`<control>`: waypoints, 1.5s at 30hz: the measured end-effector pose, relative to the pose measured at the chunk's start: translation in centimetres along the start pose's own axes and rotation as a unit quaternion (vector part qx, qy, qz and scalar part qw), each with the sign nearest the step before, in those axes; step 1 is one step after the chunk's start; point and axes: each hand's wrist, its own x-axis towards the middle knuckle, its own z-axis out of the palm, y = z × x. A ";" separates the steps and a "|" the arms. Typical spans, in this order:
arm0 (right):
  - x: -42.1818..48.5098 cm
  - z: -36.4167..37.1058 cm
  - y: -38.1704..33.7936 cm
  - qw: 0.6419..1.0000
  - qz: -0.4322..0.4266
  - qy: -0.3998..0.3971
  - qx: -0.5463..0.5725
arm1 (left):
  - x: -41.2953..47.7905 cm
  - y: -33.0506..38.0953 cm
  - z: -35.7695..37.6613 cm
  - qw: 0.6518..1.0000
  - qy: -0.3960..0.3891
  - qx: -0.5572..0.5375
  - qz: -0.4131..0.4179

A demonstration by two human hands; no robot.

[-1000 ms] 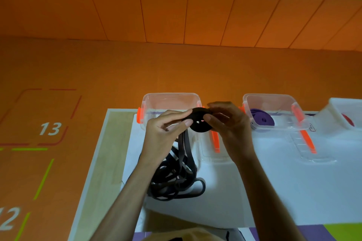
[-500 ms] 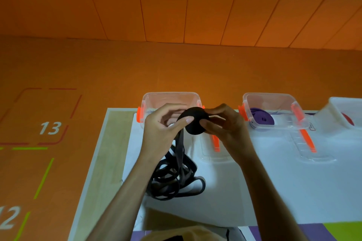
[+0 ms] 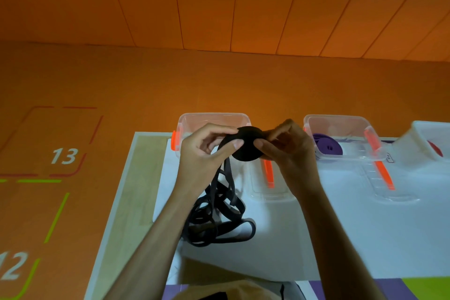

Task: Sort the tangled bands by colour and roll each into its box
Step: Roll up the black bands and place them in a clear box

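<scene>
Two hands meet just in front of the empty clear box (image 3: 211, 118), raised above the table (image 3: 341, 238). Between them sits the black roll (image 3: 247, 146), a tight disc of wound band. The right hand (image 3: 289, 151) pinches the disc, thumb on its near face and curled fingers behind. The left hand (image 3: 204, 153) has thumb and forefinger closed on the strip where it feeds onto the rim. From there the unwound black band (image 3: 219, 217) drops to a looped heap on the table, nearer the person than the box. A clear lid (image 3: 267, 190) lies flat at the box's near right. Right of the box stands a second clear box (image 3: 341, 119) holding a purple roll (image 3: 327, 146). Further right is a white box (image 3: 428, 139), partly cut off.

Rolling the black looks under way, with much band left. The heap seems the main hazard. Its loops cross one another, so a pull from above could cinch a knot or lift the whole bundle. If the right-hand pinch slackens, the springy coil could telescope or unwind. A twist fed in at the left hand would make a lumpy roll that may sit poorly in the box.
</scene>
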 end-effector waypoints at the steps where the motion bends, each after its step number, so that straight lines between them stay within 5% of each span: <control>1: 0.0 0.1 -0.2 1.000 -0.004 0.000 0.021 | -0.1 -0.1 0.0 1.000 -0.002 -0.001 -0.005; 11: 0.0 0.1 0.6 0.999 0.028 -0.018 -0.002 | -0.3 -0.5 0.0 0.998 0.057 -0.014 -0.015; 17: -0.2 0.5 1.1 0.999 0.041 0.000 0.029 | -1.1 -1.5 -1.1 0.996 0.009 -0.018 -0.086; 25: 0.1 0.7 1.8 0.997 0.062 -0.013 -0.052 | -1.0 -1.9 -0.4 0.996 0.059 0.011 -0.067; 34: -0.5 0.3 3.2 0.996 0.061 -0.061 -0.033 | 0.0 -1.5 -1.8 0.992 -0.038 0.002 -0.121; 41: 0.2 0.4 3.0 0.990 0.044 -0.019 -0.131 | 0.4 -1.9 -1.9 0.980 -0.094 0.127 -0.119; 45: 0.6 0.9 2.1 0.994 0.005 -0.011 -0.106 | 0.7 -1.4 -2.2 0.988 -0.087 0.067 -0.108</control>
